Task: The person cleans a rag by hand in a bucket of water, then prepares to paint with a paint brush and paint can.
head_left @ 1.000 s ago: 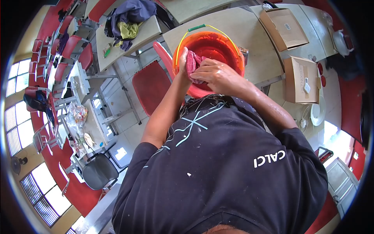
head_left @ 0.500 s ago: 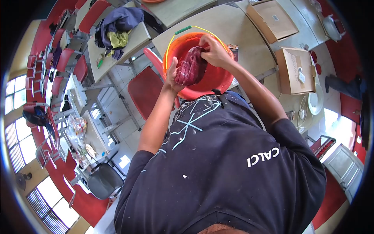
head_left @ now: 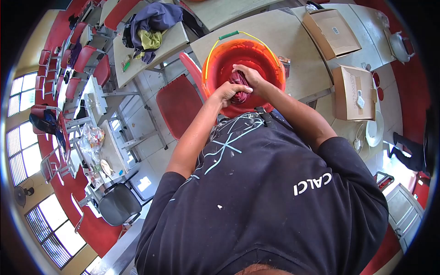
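An orange-red bucket [head_left: 277, 68] with a yellow wire handle and green grip stands in front of my body. Inside its opening, both hands squeeze a dark red wet-looking cloth [head_left: 240, 95] into a tight bundle. My left hand [head_left: 228, 93] wraps around its lower left side, thumb over the top. My right hand [head_left: 250, 77] grips it from the upper right, fingers curled. The two hands nearly meet over the cloth. The bottom of the bucket is partly hidden by hands and cloth.
Two open cardboard boxes [head_left: 331, 36] [head_left: 353, 94] lie right of the bucket on the desks. A red chair [head_left: 176, 106] stands to its left. Purple and yellow-green clothes [head_left: 158, 22] lie on the upper left desk. A person's dark-clothed leg [head_left: 410, 153] shows at far right.
The cloth was spread and hanging between my hands; now it is bunched up lower in the bucket. My hands have come together around it. The camera view has shifted slightly.
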{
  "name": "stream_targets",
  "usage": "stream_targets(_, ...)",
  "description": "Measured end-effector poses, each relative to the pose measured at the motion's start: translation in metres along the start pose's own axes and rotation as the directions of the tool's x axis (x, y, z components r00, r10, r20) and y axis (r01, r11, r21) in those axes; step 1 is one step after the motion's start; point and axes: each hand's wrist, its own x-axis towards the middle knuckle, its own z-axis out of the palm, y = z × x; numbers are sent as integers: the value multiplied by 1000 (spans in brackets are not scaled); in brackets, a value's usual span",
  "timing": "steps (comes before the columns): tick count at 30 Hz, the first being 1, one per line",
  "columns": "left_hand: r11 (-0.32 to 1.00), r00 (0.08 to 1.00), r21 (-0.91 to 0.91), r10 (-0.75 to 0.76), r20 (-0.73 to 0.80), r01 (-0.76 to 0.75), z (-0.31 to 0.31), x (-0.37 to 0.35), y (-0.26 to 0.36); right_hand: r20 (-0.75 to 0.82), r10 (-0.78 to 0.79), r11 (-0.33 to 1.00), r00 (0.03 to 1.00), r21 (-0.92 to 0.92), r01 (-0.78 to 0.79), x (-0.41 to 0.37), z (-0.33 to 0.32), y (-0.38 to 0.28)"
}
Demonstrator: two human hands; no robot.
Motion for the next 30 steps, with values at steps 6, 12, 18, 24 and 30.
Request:
stream_targets(6,998,995,64,-21,-93,27,12,10,-13,-106,-143,934,984,-344,98,25,-15,22)
stream_targets(12,997,998,71,27,-55,-23,12,13,-14,-164,-261,864,951,-480,154,19,-3,15)
stream_targets(18,977,991,165,136,-16,-131,18,2,-3,-138,-406,735,904,-638,232,6,10,4)
stream_targets(24,950,976,252,207,-67,-184,22,2,-5,-25,-571,535,821,-769,349,4,12,0)
stream_targets(30,920,970,342,231,-80,-191,18,6,-9,8,-586,487,810,-795,360,2,11,-3)
